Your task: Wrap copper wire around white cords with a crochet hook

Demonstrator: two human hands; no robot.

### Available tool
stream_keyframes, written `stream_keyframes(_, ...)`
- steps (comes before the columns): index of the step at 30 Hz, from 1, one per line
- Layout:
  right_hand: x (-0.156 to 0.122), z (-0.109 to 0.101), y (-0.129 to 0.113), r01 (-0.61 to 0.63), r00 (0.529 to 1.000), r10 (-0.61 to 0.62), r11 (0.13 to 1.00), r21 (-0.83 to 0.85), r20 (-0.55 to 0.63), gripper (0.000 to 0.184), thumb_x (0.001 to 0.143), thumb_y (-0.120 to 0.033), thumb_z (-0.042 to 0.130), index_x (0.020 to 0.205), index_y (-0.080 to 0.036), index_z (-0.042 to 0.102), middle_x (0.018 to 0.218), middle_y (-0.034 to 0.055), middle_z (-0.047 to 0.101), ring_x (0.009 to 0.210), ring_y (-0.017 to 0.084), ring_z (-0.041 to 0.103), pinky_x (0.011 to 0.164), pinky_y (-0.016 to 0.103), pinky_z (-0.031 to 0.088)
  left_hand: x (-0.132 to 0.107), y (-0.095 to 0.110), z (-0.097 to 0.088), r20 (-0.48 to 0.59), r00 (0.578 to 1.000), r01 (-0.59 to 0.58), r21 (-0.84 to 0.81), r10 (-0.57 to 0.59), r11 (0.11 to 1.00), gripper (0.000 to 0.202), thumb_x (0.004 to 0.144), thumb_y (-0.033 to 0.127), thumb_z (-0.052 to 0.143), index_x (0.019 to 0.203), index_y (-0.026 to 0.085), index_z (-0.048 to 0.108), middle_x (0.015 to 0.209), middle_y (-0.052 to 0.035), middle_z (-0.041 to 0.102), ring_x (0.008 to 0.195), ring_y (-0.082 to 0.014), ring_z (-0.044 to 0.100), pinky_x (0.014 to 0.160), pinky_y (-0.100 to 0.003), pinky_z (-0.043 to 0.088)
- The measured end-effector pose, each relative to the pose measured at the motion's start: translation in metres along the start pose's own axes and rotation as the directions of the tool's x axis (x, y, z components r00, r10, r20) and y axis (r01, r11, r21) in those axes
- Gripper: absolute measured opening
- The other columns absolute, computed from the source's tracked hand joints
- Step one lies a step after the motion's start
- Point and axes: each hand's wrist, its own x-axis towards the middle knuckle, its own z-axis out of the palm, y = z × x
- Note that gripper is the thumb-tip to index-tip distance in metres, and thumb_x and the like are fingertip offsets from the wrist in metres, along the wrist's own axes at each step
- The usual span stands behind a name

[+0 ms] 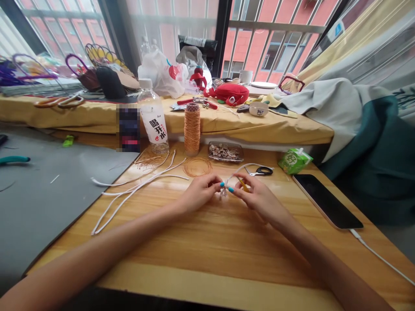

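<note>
Over the middle of the table, my left hand point(205, 191) pinches a small whitish bundle point(223, 192) with short ends hanging down. Closed on the bundle's other side is my right hand point(259, 198), thumb and finger meeting at it. A slim yellow stick-like tool point(244, 185) also rests in the right hand; its tip is hidden. A white cord point(241, 167) arches up behind the fingers toward black-handled scissors point(264, 171). Just beyond the left hand lies a loose coil of orange thread point(197, 166). The bundle is too small to name exactly.
Behind the hands stand a water bottle point(153, 121), a cone of orange thread point(192, 131) and a clear tray of small pieces point(225, 152). White cords point(129, 190) lie left. Right are a green carton point(295, 161) and a phone point(327, 201) with its cable.
</note>
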Motion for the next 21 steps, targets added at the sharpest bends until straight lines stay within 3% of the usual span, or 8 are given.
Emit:
stream_keyframes(3,0.003,-0.007,0.000,0.010,1.000,-0.008,0.989,0.149,-0.015,0.049,0.075,-0.030,0.050,0.121,-0.029,0.033,0.071,-0.0036,0.046,0.043,0.005,0.031,0.038,0.018,0.027,0.001,-0.001,-0.004,0.014,0.998,-0.066,0.200,0.064,0.978,0.012,0.078,0.016,0.042,0.075,0.013,0.054,0.071,-0.0014,0.055,0.068,-0.0118,0.048,0.062,-0.022,0.036)
stream_keyframes(6,0.004,-0.012,-0.004,-0.003,1.000,-0.004,0.958,0.286,0.022,0.037,0.076,-0.024,0.046,0.112,-0.027,0.046,0.069,-0.0031,0.047,0.043,0.005,0.033,0.039,0.019,0.031,0.004,-0.003,-0.010,0.225,0.956,-0.266,0.396,0.188,0.879,0.013,0.078,0.016,0.043,0.074,0.014,0.056,0.075,-0.0031,0.056,0.075,-0.0140,0.048,0.069,-0.025,0.035)
stream_keyframes(8,0.004,-0.014,-0.008,-0.019,1.000,0.014,0.918,0.397,0.016,0.028,0.073,-0.021,0.046,0.100,-0.021,0.054,0.071,-0.0007,0.052,0.049,0.007,0.044,0.047,0.022,0.039,0.005,-0.002,-0.015,0.353,0.910,-0.361,0.411,0.219,0.837,0.015,0.080,0.019,0.042,0.079,0.015,0.057,0.078,-0.0031,0.058,0.077,-0.0140,0.049,0.073,-0.026,0.034)
stream_keyframes(10,0.005,-0.016,-0.010,-0.021,0.999,0.004,0.841,0.540,0.032,0.026,0.071,-0.020,0.044,0.094,-0.018,0.056,0.076,0.0028,0.058,0.064,0.012,0.055,0.063,0.027,0.045,0.006,0.000,-0.019,0.367,0.901,-0.376,0.399,0.230,0.836,0.019,0.083,0.020,0.036,0.086,0.015,0.055,0.081,-0.0033,0.058,0.078,-0.0132,0.049,0.073,-0.026,0.034)
stream_keyframes(13,0.005,-0.015,-0.011,-0.023,0.993,-0.059,0.731,0.682,0.097,0.027,0.067,-0.018,0.043,0.092,-0.017,0.054,0.084,0.0054,0.062,0.084,0.018,0.058,0.082,0.036,0.041,0.005,0.003,-0.023,0.328,0.912,-0.375,0.424,0.246,0.824,0.021,0.083,0.029,0.038,0.086,0.014,0.052,0.081,-0.0037,0.057,0.075,-0.0133,0.048,0.069,-0.025,0.035)
stream_keyframes(17,0.003,-0.006,-0.006,-0.040,0.990,-0.058,0.748,0.663,0.125,0.019,0.064,-0.014,0.053,0.080,-0.022,0.046,0.082,0.0007,0.064,0.083,0.017,0.059,0.080,0.037,0.042,0.004,-0.001,-0.024,0.441,0.857,-0.464,0.432,0.267,0.774,0.021,0.075,0.036,0.051,0.078,0.015,0.055,0.079,-0.0034,0.054,0.076,-0.0140,0.047,0.068,-0.025,0.035)
stream_keyframes(21,0.004,0.007,0.006,-0.052,0.990,-0.025,0.843,0.535,0.137,0.019,0.073,-0.033,0.055,0.074,-0.021,0.041,0.082,0.0012,0.061,0.079,0.015,0.059,0.073,0.033,0.044,0.005,-0.008,-0.022,0.463,0.821,-0.529,0.397,0.334,0.750,0.019,0.081,0.024,0.042,0.087,0.018,0.059,0.086,-0.0045,0.053,0.082,-0.0135,0.047,0.074,-0.025,0.035)
